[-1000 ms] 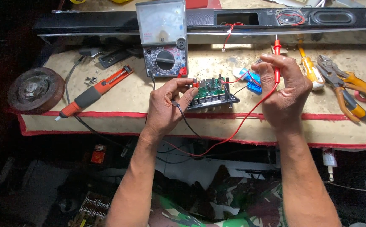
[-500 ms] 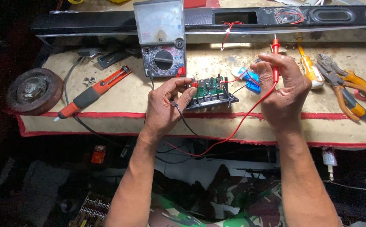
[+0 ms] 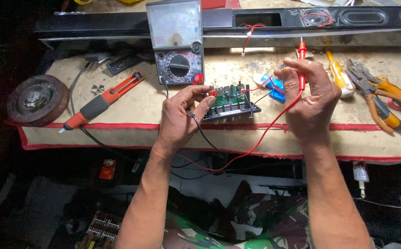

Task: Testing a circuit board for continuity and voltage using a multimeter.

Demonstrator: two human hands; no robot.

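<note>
Left hand [image 3: 178, 115] is pinched narrow, thumb and forefinger closed on the black test probe at the left end of the small green circuit board [image 3: 228, 99], which sits on the bench near its front edge, just behind the red trim. Right hand [image 3: 312, 99] is curled around the slim red test probe [image 3: 301, 64], holding it upright with the tip pointing up, clear of the board. To do this well, I'd judge the left hand should keep the black tip planted and brace on the bench, while the red tip comes down onto one pad only, without bridging neighbours, and the needle stays in sight. Behind the board stands the grey analogue multimeter with the round black dial [image 3: 176, 41], propped against the long black speaker housing [image 3: 265, 20]. Out left lie an orange-and-grey soldering iron [image 3: 100, 102] and a rusty round speaker magnet [image 3: 38, 99]; out right, orange-handled pliers [image 3: 384, 97]. Hard to make out: the black probe's tip is hidden under the fingers, the board's parts are too small to read, and a blue item behind the right hand is mostly covered.
</note>
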